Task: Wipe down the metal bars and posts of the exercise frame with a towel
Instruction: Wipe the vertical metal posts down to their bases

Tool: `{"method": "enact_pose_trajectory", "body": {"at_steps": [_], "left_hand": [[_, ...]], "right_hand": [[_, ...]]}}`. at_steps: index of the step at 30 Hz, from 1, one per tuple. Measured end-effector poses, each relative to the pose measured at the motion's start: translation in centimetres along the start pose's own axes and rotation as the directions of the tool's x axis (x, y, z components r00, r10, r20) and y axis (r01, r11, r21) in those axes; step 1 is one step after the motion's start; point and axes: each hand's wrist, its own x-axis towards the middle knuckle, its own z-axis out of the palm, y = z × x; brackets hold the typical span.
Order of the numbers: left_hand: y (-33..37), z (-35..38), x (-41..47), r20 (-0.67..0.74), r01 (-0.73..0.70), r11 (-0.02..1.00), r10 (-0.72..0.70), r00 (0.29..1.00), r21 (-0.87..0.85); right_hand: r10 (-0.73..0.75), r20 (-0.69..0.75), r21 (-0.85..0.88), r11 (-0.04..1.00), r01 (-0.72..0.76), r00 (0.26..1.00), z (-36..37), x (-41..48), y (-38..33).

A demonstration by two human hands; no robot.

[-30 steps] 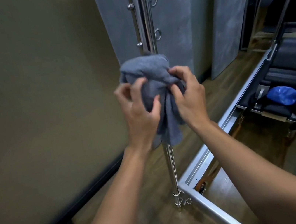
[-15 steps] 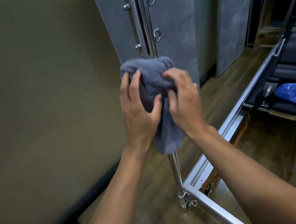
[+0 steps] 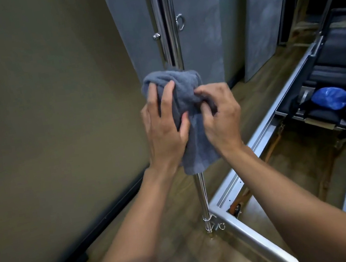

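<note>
Towel (image 3: 185, 97) wraps the post (image 3: 170, 29) so both sides get rubbed: left grip (image 3: 165, 129) curled round it, right grip (image 3: 219, 114) apparently pinching a fold.

1. I see a wooden floor (image 3: 187, 253) carrying everything here
2. The post (image 3: 204, 203) stands upright on it, its foot touching the floor just beside the frame (image 3: 242, 231) corner
3. Two grey panels (image 3: 204, 35) stand on edge on it, behind the post
</note>
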Motion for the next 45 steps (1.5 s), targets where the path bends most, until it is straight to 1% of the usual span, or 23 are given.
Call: {"method": "enact_pose_trajectory", "body": {"at_steps": [2,4,6,8,10,11,13,14,15,16,18,20,21,24,26,28,31,32,34,38,39,43,45], "left_hand": [[0.1,-0.3,1.4,-0.060,-0.012,0.999,0.009,0.998,-0.046],[-0.3,0.2,1.0,-0.047,-0.008,0.995,0.003,0.999,-0.099],[-1.2,1.2,-1.2,0.022,0.029,0.991,-0.027,0.999,-0.131],[-2.4,2.1,-3.9,0.107,0.070,0.988,-0.055,0.993,-0.140],[-3.3,2.3,-5.8,0.183,0.051,0.990,-0.026,0.983,-0.133],[-3.5,2.2,-6.1,0.201,0.022,0.993,0.003,0.980,-0.120],[-3.5,1.8,-5.7,0.217,-0.041,0.996,0.057,0.975,-0.077],[-3.4,1.5,-5.3,0.216,-0.066,0.996,0.076,0.973,-0.054],[-3.3,1.4,-5.0,0.205,-0.081,0.996,0.089,0.975,-0.046],[-3.3,1.4,-4.6,0.181,-0.077,0.995,0.088,0.980,-0.066],[-3.7,1.6,-4.0,0.128,0.002,0.981,0.024,0.991,-0.193],[-4.4,2.0,-3.9,0.115,0.077,0.949,-0.043,0.992,-0.307],[-4.6,2.3,-4.1,0.130,0.101,0.940,-0.061,0.990,-0.325],[-5.0,2.7,-5.8,0.205,0.135,0.937,-0.070,0.976,-0.321],[-4.8,2.9,-6.4,0.226,0.154,0.936,-0.084,0.971,-0.315],[-4.3,3.1,-6.4,0.194,0.193,0.932,-0.137,0.971,-0.308],[-2.7,2.9,-5.6,0.129,0.357,0.856,-0.333,0.934,-0.375],[-2.5,3.0,-5.3,0.124,0.407,0.826,-0.391,0.912,-0.390],[-2.6,3.7,-5.2,0.117,0.455,0.798,-0.448,0.887,-0.395],[-2.4,4.6,-6.8,0.166,0.520,0.781,-0.495,0.853,-0.346],[-2.2,4.8,-7.1,0.176,0.546,0.765,-0.518,0.837,-0.343],[-1.9,5.2,-6.3,0.134,0.576,0.687,-0.584,0.800,-0.444],[-2.0,5.5,-5.3,0.100,0.554,0.673,-0.588,0.803,-0.490]], "right_hand": [[0.009,-0.069,0.021,1.000,-0.007,0.998,1.1,1.0,-0.5],[0.068,-0.089,0.004,0.998,-0.068,0.994,2.1,0.1,0.2],[0.146,-0.044,-0.040,0.988,-0.147,0.988,2.3,-2.1,1.7],[0.241,0.075,-0.112,0.966,-0.232,0.968,1.9,-4.8,3.1],[0.418,0.162,-0.158,0.905,-0.395,0.894,1.6,-6.8,3.8],[0.519,0.160,-0.166,0.853,-0.496,0.839,1.5,-7.4,3.7],[0.693,0.104,-0.143,0.720,-0.679,0.713,1.8,-7.3,3.0],[0.741,0.071,-0.101,0.671,-0.735,0.667,2.0,-7.0,2.5],[0.757,0.033,-0.039,0.654,-0.756,0.653,2.1,-6.6,1.9],[0.743,-0.009,0.028,0.669,-0.742,0.669,2.3,-6.1,1.3],[0.662,-0.095,0.098,0.750,-0.654,0.744,2.7,-5.2,0.6],[0.589,-0.091,0.085,0.808,-0.583,0.803,3.4,-5.5,1.0],[0.584,-0.055,0.073,0.811,-0.580,0.810,3.7,-6.0,1.5],[0.662,0.099,0.027,0.745,-0.667,0.743,3.6,-7.6,3.5],[0.695,0.146,0.008,0.711,-0.703,0.704,2.8,-7.5,3.8],[0.671,0.087,0.051,0.735,-0.676,0.736,2.3,-6.6,3.5],[0.572,0.041,0.173,0.804,-0.569,0.819,2.4,-5.4,2.0],[0.546,0.082,0.182,0.814,-0.552,0.833,2.6,-5.3,2.0],[0.535,0.219,0.158,0.806,-0.570,0.816,2.8,-5.6,2.9],[0.563,0.428,-0.005,0.784,-0.621,0.707,1.4,-7.3,5.5],[0.542,0.428,-0.031,0.808,-0.588,0.723,1.0,-7.4,5.4],[0.329,0.294,0.048,0.933,-0.357,0.897,1.6,-6.2,3.3],[0.295,0.290,0.086,0.940,-0.331,0.911,2.5,-5.7,3.6]]}}
